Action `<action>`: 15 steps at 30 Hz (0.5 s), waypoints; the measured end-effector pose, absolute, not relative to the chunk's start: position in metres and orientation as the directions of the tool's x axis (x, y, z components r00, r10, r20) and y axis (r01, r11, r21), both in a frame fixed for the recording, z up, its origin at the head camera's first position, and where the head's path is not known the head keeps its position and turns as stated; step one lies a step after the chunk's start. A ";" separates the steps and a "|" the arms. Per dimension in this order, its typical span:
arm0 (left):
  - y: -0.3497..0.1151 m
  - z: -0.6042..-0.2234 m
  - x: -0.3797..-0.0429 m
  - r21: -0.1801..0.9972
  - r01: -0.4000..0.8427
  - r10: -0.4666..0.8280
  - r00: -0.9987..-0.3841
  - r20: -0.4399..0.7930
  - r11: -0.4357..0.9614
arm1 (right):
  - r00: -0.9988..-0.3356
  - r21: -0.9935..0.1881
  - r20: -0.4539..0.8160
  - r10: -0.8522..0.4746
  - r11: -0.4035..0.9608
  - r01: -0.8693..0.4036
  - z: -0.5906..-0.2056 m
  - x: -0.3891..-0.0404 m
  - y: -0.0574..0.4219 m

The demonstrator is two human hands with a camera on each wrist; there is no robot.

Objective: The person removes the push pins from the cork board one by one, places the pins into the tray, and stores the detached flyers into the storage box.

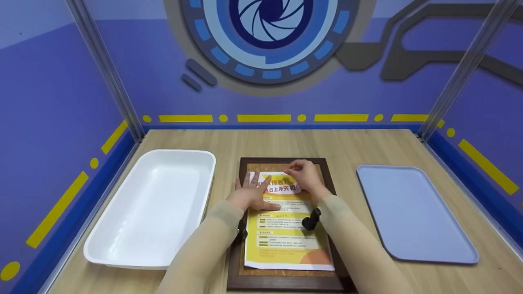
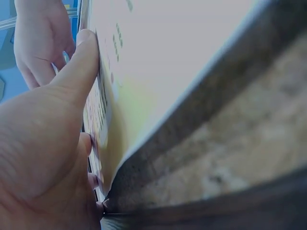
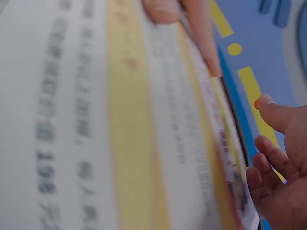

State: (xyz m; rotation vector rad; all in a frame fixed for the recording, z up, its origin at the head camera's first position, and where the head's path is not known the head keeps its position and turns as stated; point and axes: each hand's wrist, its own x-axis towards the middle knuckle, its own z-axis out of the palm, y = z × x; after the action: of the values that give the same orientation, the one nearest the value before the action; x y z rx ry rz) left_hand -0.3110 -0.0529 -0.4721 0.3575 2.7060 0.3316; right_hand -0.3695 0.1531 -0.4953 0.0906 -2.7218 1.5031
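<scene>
A yellow and white printed poster [image 1: 286,255] lies on a cork board [image 1: 263,167] with a dark brown frame [image 1: 282,282]. My left hand [image 1: 253,197] rests on the poster's upper left part, fingers spread and thumb pointing right across the print. At the poster's top edge, right of the middle, my right hand [image 1: 305,176] pinches something small. The right wrist view shows it as an orange-red push pin [image 3: 256,104] at the thumb tip, mostly hidden by the fingers. In the left wrist view the poster's near edge stands slightly raised off the cork.
To the left stands a deep white tray [image 1: 92,245] on the wooden table [image 1: 343,151]. A flat blue-grey tray [image 1: 416,212] lies on the right. Blue-purple panels [image 1: 135,73] wall in the back and both sides.
</scene>
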 end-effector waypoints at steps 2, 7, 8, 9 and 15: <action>-0.053 -0.472 -0.311 0.281 0.202 0.295 -0.891 -0.345 0.938 | -0.997 -0.861 0.074 -0.031 0.502 -0.080 -0.491 -0.366 0.160; -0.053 -0.472 -0.311 0.291 0.192 0.291 -0.891 -0.348 0.937 | -0.991 -0.896 0.137 0.003 0.427 -0.122 -0.484 -0.355 0.179; -0.053 -0.472 -0.311 0.295 0.189 0.290 -0.891 -0.349 0.937 | -0.989 -0.905 0.145 0.014 0.407 -0.126 -0.483 -0.352 0.183; -0.053 -0.473 -0.312 0.298 0.185 0.288 -0.891 -0.351 0.936 | -0.988 -0.910 0.155 0.029 0.393 -0.131 -0.482 -0.350 0.188; -0.053 -0.483 -0.319 0.303 0.178 0.285 -0.890 -0.357 0.936 | -0.980 -0.946 0.162 0.113 0.302 -0.121 -0.477 -0.334 0.222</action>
State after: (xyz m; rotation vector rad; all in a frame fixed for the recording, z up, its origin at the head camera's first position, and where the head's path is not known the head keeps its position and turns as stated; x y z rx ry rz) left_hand -0.3186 -0.0533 -0.4834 0.3356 2.6897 0.3694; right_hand -0.3343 0.2216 -0.4774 0.0078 -2.3689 1.7471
